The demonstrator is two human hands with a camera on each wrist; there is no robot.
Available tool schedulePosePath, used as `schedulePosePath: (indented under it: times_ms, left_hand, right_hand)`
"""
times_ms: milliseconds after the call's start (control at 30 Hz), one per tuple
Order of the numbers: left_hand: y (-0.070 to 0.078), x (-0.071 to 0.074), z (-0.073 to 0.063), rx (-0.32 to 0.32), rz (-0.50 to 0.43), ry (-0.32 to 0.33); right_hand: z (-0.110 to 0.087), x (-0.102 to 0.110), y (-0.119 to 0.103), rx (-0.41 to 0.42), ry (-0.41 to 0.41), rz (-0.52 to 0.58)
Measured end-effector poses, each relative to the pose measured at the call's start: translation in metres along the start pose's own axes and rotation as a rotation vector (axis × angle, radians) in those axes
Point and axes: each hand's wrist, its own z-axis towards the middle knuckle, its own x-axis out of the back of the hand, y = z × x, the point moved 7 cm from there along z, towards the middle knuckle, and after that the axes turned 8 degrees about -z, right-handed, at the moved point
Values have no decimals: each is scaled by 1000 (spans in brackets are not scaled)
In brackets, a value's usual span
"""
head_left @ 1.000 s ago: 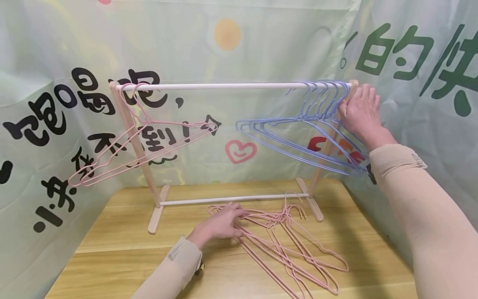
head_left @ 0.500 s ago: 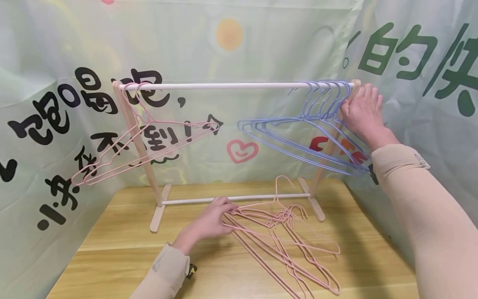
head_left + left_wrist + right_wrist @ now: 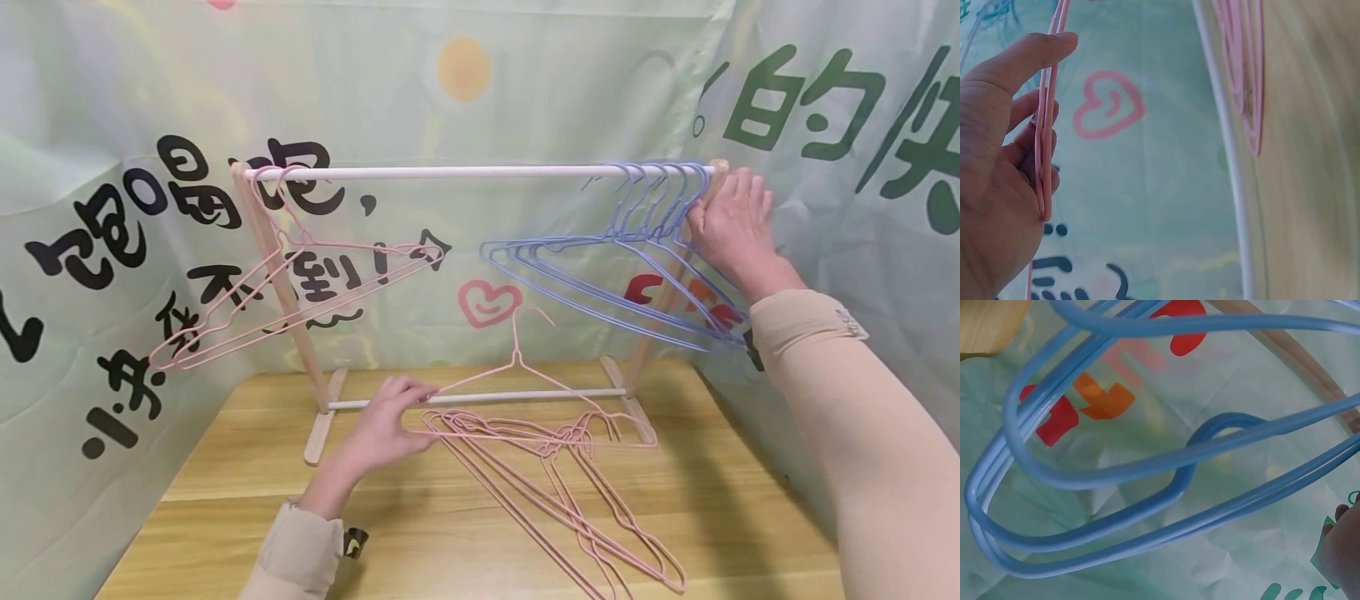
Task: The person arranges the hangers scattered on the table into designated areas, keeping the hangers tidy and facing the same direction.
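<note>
In the head view my left hand (image 3: 386, 421) holds a pink wire hanger (image 3: 516, 354) by its left end. The hanger is raised above the pile, its hook pointing up. In the left wrist view, my thumb and fingers lie around the end of this hanger (image 3: 1047, 137). My right hand (image 3: 731, 229) grips the top of the right wooden post of a small clothes rack (image 3: 450, 173). Beside it, several blue hangers (image 3: 570, 242) hang at the right of the bar. The right wrist view shows their blue ends (image 3: 1104, 478) close up, with part of my hand at the right edge.
Two pink hangers (image 3: 300, 242) hang at the left end of the bar. A pile of pink hangers (image 3: 555, 483) lies on the wooden table (image 3: 225, 517) in front of the rack's lower rail (image 3: 345, 405). A printed cloth (image 3: 390, 75) stands behind.
My left hand has lifted one pink hanger off the pile, moving left and up and turning its hook upright. My right hand has stayed on the rack post.
</note>
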Motion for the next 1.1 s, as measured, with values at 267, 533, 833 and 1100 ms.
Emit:
schedulePosePath:
  times_ms: [267,533,833,1100]
  left_hand:
    - [2,41,-7,-74,51,123]
    - [1,75,-17,-138,94,251]
    - [9,116,-28,-157,139,381]
    - [22,152,-33,-229,194,578]
  right_hand:
    - [0,0,2,1,15,-2]
    - [0,-1,1,20,38,8]
    - [0,0,1,10,21,7]
    - [0,0,1,19,18,-3]
